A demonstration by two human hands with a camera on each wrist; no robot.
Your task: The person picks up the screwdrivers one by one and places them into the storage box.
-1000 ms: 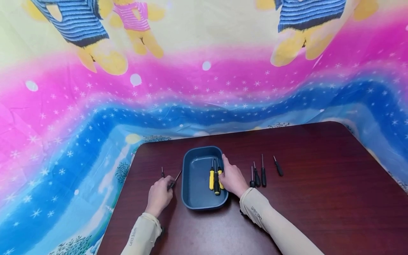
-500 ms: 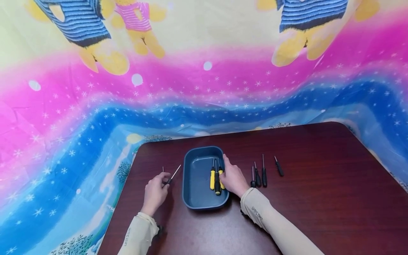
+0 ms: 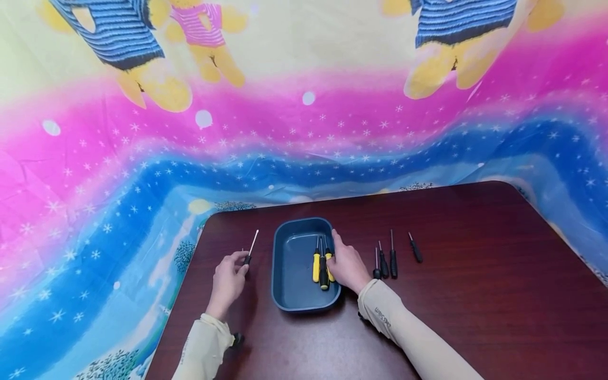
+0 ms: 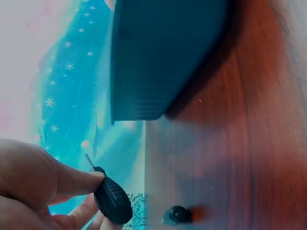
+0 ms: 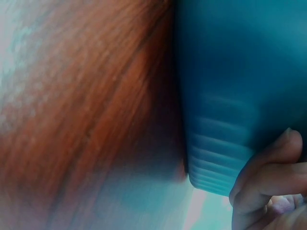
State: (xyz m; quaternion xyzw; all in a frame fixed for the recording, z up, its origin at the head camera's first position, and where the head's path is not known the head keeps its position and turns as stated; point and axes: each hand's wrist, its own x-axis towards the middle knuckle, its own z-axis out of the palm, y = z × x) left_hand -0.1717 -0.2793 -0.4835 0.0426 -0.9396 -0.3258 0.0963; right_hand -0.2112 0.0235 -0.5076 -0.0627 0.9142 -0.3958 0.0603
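Note:
My left hand [image 3: 229, 279] pinches a small screwdriver [image 3: 247, 259] between thumb and fingers, left of the blue plastic container [image 3: 283, 301]. Its black ribbed handle [image 4: 113, 201] shows in the left wrist view, and its shaft points up and away in the head view. On the container's right side, my right hand [image 3: 349, 267] grips the wall, thumb at the inside and fingers [image 5: 268, 179] against the outer face. Several yellow-and-black screwdrivers [image 3: 315, 268] lie inside along that same wall, one partly covered by the thumb.
Right of the container, several black-handled screwdrivers [image 3: 392, 264] lie side by side on the dark red wooden table [image 3: 475, 295], with another screwdriver [image 3: 415, 249] slightly apart. A further black-handled screwdriver [image 4: 177, 215] lies near my left hand. A printed cloth [image 3: 304, 132] hangs behind the table.
My left hand has drawn back leftward from the container with the screwdriver, whose shaft has swung more upright. The right hand and the container have stayed put.

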